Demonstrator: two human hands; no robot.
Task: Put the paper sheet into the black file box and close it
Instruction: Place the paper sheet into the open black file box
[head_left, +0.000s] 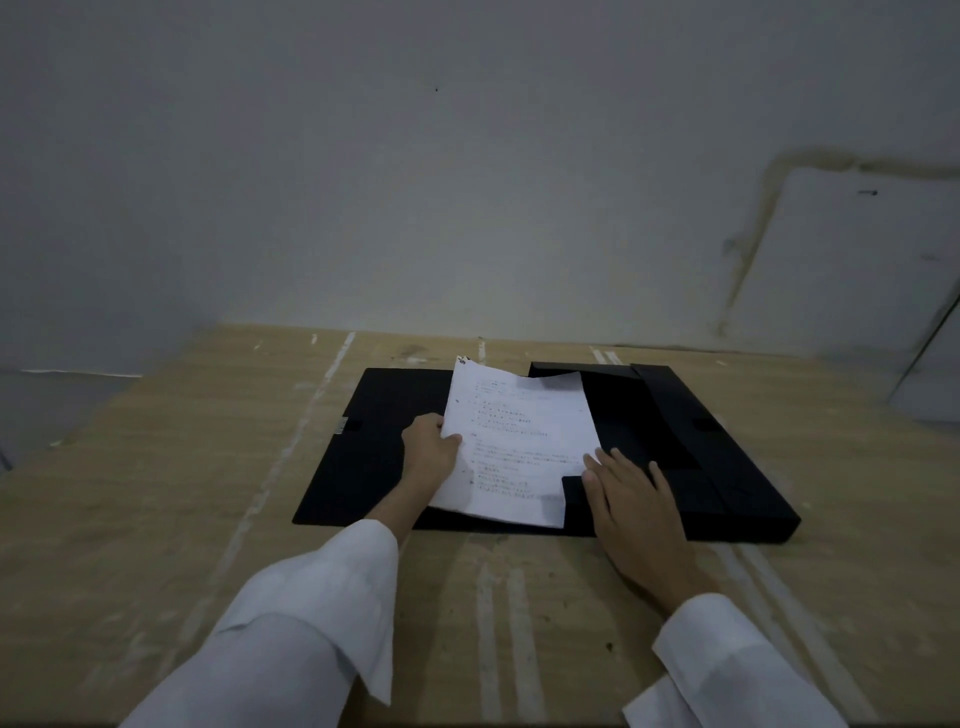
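Note:
The black file box (727, 467) lies open on the table, its flat lid (363, 457) spread out to the left and its tray with raised walls to the right. A white printed paper sheet (519, 447) is tilted over the middle, its right part over the tray, its left edge lifted. My left hand (428, 447) pinches the sheet's left edge. My right hand (634, 509) rests flat, fingers spread, on the tray's near flap and touches the sheet's lower right corner.
The wooden table (208, 493) is streaked with pale marks and butts against a grey wall (467, 182). A pale board (857, 270) leans on the wall at the right. White sleeves cover both forearms.

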